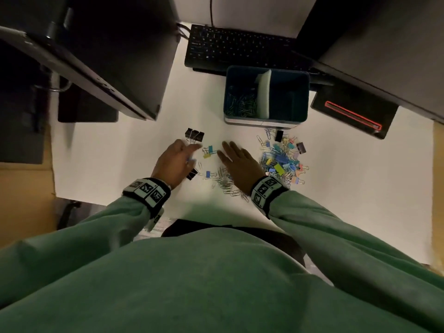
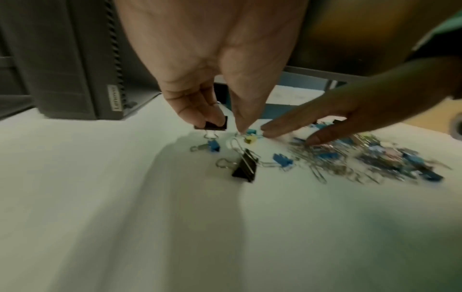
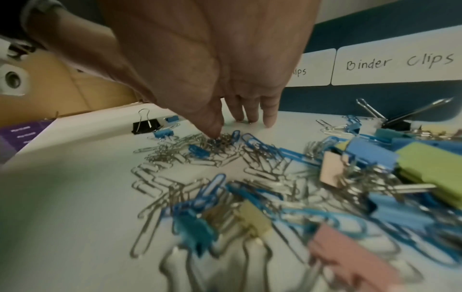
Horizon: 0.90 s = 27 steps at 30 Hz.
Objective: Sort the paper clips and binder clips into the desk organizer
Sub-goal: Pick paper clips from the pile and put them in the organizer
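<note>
The fingers (image 2: 200, 102) of the left hand (image 1: 173, 162) curl down toward the surface (image 1: 115, 159), but the blurred wrist view does not show whether they grip the black binder clips (image 1: 194, 135) just under their tips or only hover before them. The index finger reaches to a small teal and yellow binder clip pair (image 1: 208, 151) lying between the two hands. The fingers (image 3: 268, 110) of the right hand (image 1: 237, 164) are straight and spread, tips touching the surface, holding nothing; the thumb rests on a heap of silver paper clips (image 3: 180, 158). One more black binder clip (image 2: 246, 168) lies tipped on its side near the left wrist, with small blue binder clips (image 2: 282, 160) beside it. To the right of the right hand sits a mixed pile of coloured clips (image 1: 283, 162): blue paper clips tangled with blue, green, pink and yellow binder clips. Beyond the hands stands the blue desk organizer (image 1: 265, 93), split by a pale divider (image 1: 264, 92); its left compartment holds coloured paper clips, while the right one looks dark and its contents cannot be made out. White labels on its front wall face the person, one reading "Binder Clips" (image 3: 397, 63). A black keyboard (image 1: 240, 48) lies behind the organizer, and a grey computer tower (image 2: 75, 59) stands at the left.
</note>
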Each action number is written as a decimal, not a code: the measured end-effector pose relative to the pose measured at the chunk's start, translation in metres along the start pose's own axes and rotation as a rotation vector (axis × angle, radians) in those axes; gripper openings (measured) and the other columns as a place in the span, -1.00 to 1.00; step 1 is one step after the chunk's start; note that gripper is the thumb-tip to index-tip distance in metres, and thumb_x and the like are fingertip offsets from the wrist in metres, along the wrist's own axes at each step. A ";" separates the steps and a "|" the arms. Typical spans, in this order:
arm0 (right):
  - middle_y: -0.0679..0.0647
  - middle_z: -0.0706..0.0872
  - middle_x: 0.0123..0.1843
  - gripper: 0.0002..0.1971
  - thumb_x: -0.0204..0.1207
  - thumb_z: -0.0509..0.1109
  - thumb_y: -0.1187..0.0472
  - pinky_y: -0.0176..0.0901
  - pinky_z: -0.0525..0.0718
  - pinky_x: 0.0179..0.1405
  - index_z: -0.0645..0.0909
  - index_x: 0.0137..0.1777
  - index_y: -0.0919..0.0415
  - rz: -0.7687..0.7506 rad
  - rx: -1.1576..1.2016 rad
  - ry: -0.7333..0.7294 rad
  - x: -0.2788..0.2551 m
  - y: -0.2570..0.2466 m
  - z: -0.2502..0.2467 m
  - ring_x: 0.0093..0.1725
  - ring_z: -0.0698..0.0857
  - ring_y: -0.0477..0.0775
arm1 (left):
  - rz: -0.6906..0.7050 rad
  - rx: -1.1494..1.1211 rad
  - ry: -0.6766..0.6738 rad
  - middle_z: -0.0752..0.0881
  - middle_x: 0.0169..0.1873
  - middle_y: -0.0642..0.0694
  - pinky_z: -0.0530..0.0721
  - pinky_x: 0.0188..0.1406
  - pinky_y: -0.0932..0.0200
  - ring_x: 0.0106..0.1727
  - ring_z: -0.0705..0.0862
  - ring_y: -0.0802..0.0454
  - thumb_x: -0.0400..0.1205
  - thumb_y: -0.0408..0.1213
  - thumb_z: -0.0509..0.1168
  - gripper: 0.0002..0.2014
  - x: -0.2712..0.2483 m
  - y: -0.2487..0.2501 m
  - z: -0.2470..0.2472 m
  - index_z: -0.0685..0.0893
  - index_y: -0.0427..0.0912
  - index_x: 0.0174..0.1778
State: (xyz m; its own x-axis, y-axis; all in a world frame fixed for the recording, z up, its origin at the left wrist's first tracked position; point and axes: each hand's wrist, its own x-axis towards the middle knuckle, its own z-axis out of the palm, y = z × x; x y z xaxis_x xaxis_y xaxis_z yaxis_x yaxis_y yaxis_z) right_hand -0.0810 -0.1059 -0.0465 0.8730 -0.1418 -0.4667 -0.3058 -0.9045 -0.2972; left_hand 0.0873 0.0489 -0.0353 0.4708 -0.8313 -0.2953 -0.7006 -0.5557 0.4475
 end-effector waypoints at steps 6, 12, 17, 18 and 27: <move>0.29 -0.11 0.72 -0.37 0.60 0.13 0.43 0.20 0.12 0.67 0.09 0.66 0.20 0.032 0.014 0.005 -0.022 0.004 -0.009 0.70 -0.06 0.29 | 0.174 0.199 -0.013 0.54 -0.18 -0.24 0.61 -0.34 0.08 -0.29 0.56 -0.17 0.57 -0.34 0.34 -0.45 -0.008 0.005 0.019 0.49 0.07 0.50; 0.30 0.13 0.69 -0.43 0.52 0.21 0.50 0.22 0.30 0.60 0.32 0.55 0.23 -0.002 0.009 0.095 -0.028 -0.002 -0.010 0.66 0.17 0.33 | 0.038 0.146 0.001 0.60 -0.01 -0.26 0.64 -0.14 -0.03 -0.11 0.63 -0.24 0.54 -0.16 0.44 -0.58 -0.029 -0.005 0.014 0.61 -0.13 0.31; 0.19 -0.09 0.73 -0.29 0.59 0.15 0.48 0.18 0.00 0.69 0.05 0.69 0.07 -0.185 -0.008 0.016 -0.004 -0.032 -0.003 0.71 -0.08 0.27 | -0.085 0.105 -0.033 0.62 0.11 -0.27 0.64 -0.03 -0.11 0.02 0.64 -0.27 0.50 -0.21 0.47 -0.60 -0.044 -0.010 0.022 0.60 -0.19 0.23; 0.18 -0.11 0.74 -0.32 0.62 0.11 0.46 0.20 -0.02 0.69 0.02 0.69 0.08 -0.189 -0.036 -0.018 0.000 -0.035 -0.002 0.71 -0.12 0.26 | -0.095 0.106 -0.018 0.62 0.10 -0.27 0.63 -0.04 -0.11 0.01 0.63 -0.28 0.50 -0.23 0.47 -0.61 -0.044 -0.010 0.022 0.60 -0.20 0.22; 0.19 -0.12 0.74 -0.36 0.66 0.12 0.39 0.24 0.02 0.68 -0.03 0.70 0.21 -0.063 -0.029 -0.009 -0.022 0.005 0.003 0.71 -0.12 0.28 | 0.154 0.176 -0.028 0.67 -0.14 -0.17 0.57 -0.13 -0.01 -0.12 0.64 -0.21 0.47 -0.20 0.45 -0.81 -0.029 0.030 0.039 0.74 -0.15 -0.04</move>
State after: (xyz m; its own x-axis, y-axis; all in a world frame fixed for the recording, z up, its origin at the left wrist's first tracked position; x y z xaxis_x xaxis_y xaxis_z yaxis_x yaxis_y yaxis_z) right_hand -0.1026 -0.1061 -0.0400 0.8868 -0.0806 -0.4550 -0.2390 -0.9228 -0.3023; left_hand 0.0320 0.0559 -0.0464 0.3373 -0.9049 -0.2595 -0.8470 -0.4120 0.3358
